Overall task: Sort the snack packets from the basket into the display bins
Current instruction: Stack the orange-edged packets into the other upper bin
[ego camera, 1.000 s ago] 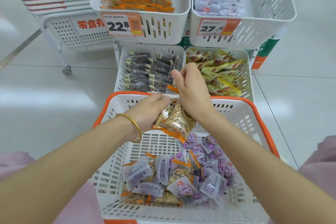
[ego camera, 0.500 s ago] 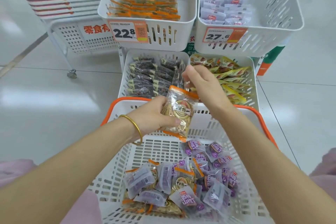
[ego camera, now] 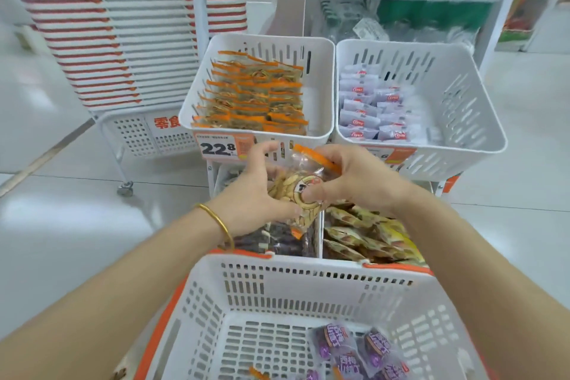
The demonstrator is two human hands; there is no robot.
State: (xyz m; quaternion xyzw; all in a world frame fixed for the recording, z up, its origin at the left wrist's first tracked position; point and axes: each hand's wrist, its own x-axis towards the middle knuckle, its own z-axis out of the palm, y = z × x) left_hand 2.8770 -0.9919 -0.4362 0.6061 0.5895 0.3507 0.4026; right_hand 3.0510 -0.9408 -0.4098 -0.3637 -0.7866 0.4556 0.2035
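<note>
Both my hands hold one clear orange-edged nut packet point(ego camera: 300, 185) in the air above the lower display bins. My left hand point(ego camera: 253, 191) grips its left side and my right hand point(ego camera: 354, 179) pinches its right side and top edge. Below me the white, orange-rimmed basket point(ego camera: 277, 287) holds several purple-labelled packets point(ego camera: 354, 352) at the bottom. Just ahead, the upper left bin point(ego camera: 320, 92) contains rows of matching orange-edged packets point(ego camera: 253, 95). The upper right bin point(ego camera: 462, 108) holds white packets point(ego camera: 370, 111) with red labels.
Under my hands, a lower left bin holds dark packets point(ego camera: 277, 241) and a lower right bin yellow packets point(ego camera: 370, 237). A wheeled rack of stacked red-and-white baskets point(ego camera: 108, 25) stands at the left. A price tag point(ego camera: 222, 146) reads 22.8. Pale tiled floor surrounds the stand.
Both hands have lifted the packet forward out of the basket toward the upper bins, and my right hand has taken hold of it. My view has tilted up.
</note>
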